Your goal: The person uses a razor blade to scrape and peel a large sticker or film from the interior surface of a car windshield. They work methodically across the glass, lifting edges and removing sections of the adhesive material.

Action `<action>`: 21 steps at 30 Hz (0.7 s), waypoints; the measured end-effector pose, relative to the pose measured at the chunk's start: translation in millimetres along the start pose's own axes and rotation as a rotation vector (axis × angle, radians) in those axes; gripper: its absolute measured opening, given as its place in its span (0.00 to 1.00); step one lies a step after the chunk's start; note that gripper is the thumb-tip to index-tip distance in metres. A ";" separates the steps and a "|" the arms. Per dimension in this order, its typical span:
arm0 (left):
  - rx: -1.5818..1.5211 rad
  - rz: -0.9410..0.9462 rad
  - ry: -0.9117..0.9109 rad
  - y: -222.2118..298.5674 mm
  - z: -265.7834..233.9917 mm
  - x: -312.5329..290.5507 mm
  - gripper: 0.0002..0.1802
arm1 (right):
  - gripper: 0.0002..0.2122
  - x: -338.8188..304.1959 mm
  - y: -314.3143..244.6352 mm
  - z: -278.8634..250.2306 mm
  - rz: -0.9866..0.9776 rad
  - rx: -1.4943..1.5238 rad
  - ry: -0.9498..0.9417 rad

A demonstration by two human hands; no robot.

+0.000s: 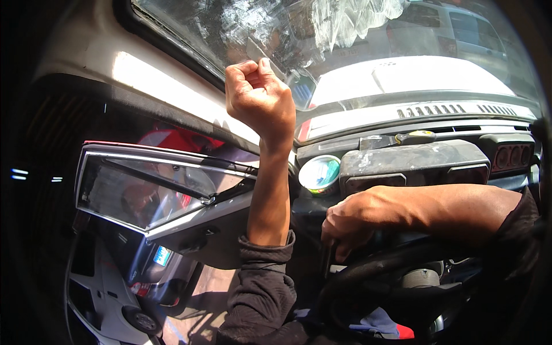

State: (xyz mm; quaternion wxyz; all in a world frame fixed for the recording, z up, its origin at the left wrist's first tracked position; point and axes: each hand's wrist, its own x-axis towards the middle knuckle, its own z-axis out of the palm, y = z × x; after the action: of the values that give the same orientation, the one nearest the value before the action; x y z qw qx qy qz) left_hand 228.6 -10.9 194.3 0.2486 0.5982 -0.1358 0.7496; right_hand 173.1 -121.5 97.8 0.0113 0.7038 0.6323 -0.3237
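My left hand (pixel 261 98) is raised to the windshield (pixel 356 52), its thumb and fingers pinched on a thin, flat grey scraper blade (pixel 257 50). The blade lies at or close to the glass; I cannot tell whether its edge touches. White smears (pixel 359 20) streak the glass around and above it. Lower down, my right hand (pixel 352 221) reaches across from the right, over the steering wheel (pixel 345 282). Its fingers are curled round something dark, mostly hidden beneath the hand.
On the dashboard, a small tub (pixel 319 174) with white and teal contents stands beside the instrument hood (pixel 414 161). A putty knife (pixel 398 139) with a yellow and black handle lies behind the hood. The car door (pixel 167 195) hangs open at left, with parked cars (pixel 109 287) outside.
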 end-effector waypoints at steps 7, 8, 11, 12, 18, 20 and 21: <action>-0.015 -0.038 0.004 2.8 0.6 -0.8 0.08 | 0.20 2.3 -0.6 -4.8 -0.020 -0.009 0.004; 0.024 -0.141 -0.029 2.6 1.1 -0.5 0.08 | 0.20 2.1 -0.4 -4.8 -0.023 -0.009 0.005; 0.039 -0.093 -0.008 2.7 2.1 0.4 0.08 | 0.20 3.3 -0.2 -4.9 -0.032 -0.003 0.016; -0.005 0.047 0.033 2.9 3.4 0.8 0.08 | 0.20 3.7 -0.2 -5.0 -0.042 0.004 0.021; 0.027 -0.109 -0.042 4.6 1.7 1.0 0.08 | 0.19 -8.8 2.0 0.5 -0.081 0.089 0.082; 0.038 -0.068 -0.011 4.1 0.9 0.7 0.08 | 0.19 -15.6 4.0 4.0 -0.097 0.131 0.127; 0.089 -0.136 -0.026 3.7 0.3 0.5 0.08 | 0.19 -18.9 5.5 5.6 -0.104 0.150 0.146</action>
State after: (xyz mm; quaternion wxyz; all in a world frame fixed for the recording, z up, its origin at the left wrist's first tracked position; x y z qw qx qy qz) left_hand 226.8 -14.0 195.2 0.2703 0.6264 -0.0644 0.7283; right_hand 175.7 -141.7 100.1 -0.1045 0.6906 0.6410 -0.3183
